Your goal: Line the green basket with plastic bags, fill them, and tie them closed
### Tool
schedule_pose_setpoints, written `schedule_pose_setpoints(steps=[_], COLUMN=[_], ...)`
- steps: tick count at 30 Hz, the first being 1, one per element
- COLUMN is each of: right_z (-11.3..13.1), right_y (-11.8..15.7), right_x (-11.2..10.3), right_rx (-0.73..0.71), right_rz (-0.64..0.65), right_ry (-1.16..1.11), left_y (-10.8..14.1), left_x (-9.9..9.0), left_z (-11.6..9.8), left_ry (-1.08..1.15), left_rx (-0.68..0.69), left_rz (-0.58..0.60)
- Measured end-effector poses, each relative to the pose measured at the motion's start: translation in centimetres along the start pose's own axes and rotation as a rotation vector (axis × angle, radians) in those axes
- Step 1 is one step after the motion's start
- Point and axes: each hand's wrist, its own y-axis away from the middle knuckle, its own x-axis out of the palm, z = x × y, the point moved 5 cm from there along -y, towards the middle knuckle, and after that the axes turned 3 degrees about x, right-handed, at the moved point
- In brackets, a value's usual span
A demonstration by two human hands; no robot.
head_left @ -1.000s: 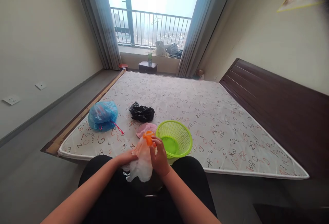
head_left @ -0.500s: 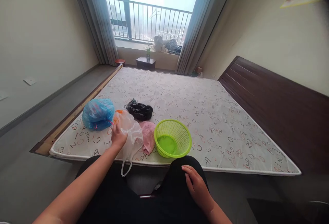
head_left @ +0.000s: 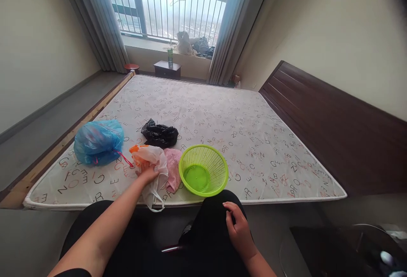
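My left hand [head_left: 148,174] is at a thin white plastic bag [head_left: 152,155], gripping its near side, with the fingers partly covered by the plastic. Something orange [head_left: 137,149] shows at the bag's far left edge, and one handle loop droops over the mattress edge. A pink towel [head_left: 173,169] lies right beside the bag. Next to the towel stands a green plastic basket [head_left: 203,152], with nothing inside it. My right hand [head_left: 238,226] rests over my right knee, fingers loosely apart and holding nothing.
A blue plastic bag [head_left: 99,141], full and tied with a pink string, sits at the left on the mattress [head_left: 216,111]. Behind the white bag lies a crumpled black plastic bag [head_left: 160,134]. The dark headboard [head_left: 305,107] stands on the right.
My left hand has shifted nearer to me and lower along the white bag, with its fingers now partly under the plastic. The view has tilted down and turned right. My right hand stays on the knee.
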Motion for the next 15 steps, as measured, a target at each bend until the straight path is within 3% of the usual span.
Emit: schedule_pose_setpoints(steps=[5,8,10,12,15], right_z=[-0.5,-0.6,-0.7,-0.9,-1.1], right_y=[0.0,0.0,0.1,0.1,0.1], right_x=[0.0,0.0,0.0,0.1,0.2], right_rx=[0.076,0.124,0.148,0.165,0.188], right_rz=[-0.001,0.014,0.02,0.026,0.018], right_ry=[-0.012,-0.017,-0.025,-0.041,-0.067], left_y=[-1.5,-2.8,-3.7,-4.4,-4.6], left_x=[-0.6,-2.9,-5.3,-8.1,-11.5], left_z=[-3.8,-3.6,-2.0,0.4,4.4], left_ry=[0.072,0.14,0.143,0.125,0.101], left_rx=[0.262,0.309,0.274,0.192,-0.03], left_rz=[0.155,0.221,0.145,-0.005,-0.242])
